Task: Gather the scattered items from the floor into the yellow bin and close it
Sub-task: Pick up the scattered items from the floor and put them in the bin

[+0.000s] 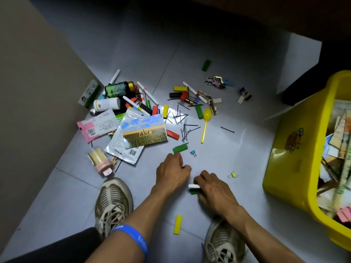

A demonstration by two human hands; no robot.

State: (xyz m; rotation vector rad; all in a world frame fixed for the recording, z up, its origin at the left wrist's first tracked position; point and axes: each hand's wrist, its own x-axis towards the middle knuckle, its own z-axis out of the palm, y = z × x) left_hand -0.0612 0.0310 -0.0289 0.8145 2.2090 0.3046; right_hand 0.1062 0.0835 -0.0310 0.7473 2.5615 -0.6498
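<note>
The yellow bin (296, 152) stands open at the right, partly filled with papers and cards. Scattered items cover the floor ahead: markers, coloured blocks, hairpins (182, 122), a yellow spoon (205, 122), a postcard (144, 131), packets and bottles. My left hand (171, 172) rests low on the floor, fingers curled, just below a green block (180, 148); whether it holds anything is hidden. My right hand (214, 186) is closed on small blocks (194, 188), a white one over a green one, at floor level. A yellow block (178, 224) lies between my shoes.
A beige wall or cabinet side (38, 92) runs along the left. My two shoes (113, 202) stand at the bottom. A blue clip (193, 153) and a yellow clip (232, 175) lie near my hands. Dark furniture (303, 82) rises behind the bin.
</note>
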